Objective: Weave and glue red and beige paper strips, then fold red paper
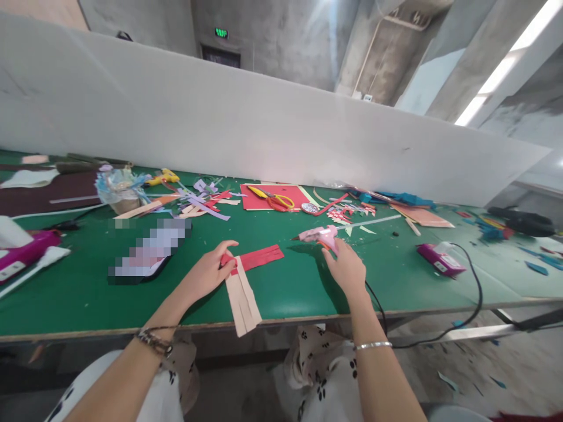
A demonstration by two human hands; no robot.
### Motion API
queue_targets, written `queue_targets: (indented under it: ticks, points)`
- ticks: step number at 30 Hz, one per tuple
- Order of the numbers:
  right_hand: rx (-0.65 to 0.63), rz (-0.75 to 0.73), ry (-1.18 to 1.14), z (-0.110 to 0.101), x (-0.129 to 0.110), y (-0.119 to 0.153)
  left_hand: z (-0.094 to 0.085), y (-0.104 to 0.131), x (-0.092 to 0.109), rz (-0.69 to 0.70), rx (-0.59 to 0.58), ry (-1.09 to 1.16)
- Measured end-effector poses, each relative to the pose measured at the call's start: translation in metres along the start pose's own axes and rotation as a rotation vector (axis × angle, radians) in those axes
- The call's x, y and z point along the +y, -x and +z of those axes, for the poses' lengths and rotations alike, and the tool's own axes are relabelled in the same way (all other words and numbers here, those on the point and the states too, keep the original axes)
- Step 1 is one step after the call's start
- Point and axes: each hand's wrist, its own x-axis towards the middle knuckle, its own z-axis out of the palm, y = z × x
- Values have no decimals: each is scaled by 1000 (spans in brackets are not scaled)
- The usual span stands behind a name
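Note:
My left hand [215, 266] pinches the joined end of some paper strips above the green table. Red paper strips [266, 257] stretch to the right from its fingertips, and cream paper strips [244, 305] run down past the table's front edge. In my right hand [349, 266] is a pink glue gun [319, 234], its nozzle pointing left toward the red strips but apart from them. A clear glue stick [378, 222] sticks out from the gun's back. The fingers of this hand wrap round the handle, near an orange trigger.
Yellow-handled scissors [268, 196] lie on red paper sheets [250, 202] at the back. A blurred-out phone [153, 252] is at left. Paper scraps [204, 199] and a yellow glue gun [165, 177] lie behind it. A purple power strip [440, 259] stands right, its black cord [477, 293] hanging over the edge.

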Motion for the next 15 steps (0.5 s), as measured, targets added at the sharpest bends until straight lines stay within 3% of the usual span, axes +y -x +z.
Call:
queue_targets:
  ticks: [6, 9, 11, 12, 15]
  points:
    - [-15, 231, 35, 8, 28, -14, 1, -1, 0, 0, 14, -13]
    - [149, 191, 60, 6, 21, -13, 1, -1, 2, -4, 12, 13]
    - [250, 82, -60, 3, 2, -5, 1, 0, 4, -13, -4, 32]
    - [238, -17, -171, 1, -12, 1, 1, 0, 5, -15, -8, 37]
    - [18, -379, -504, -2, -63, 23, 1, 1, 8, -9, -4, 55]
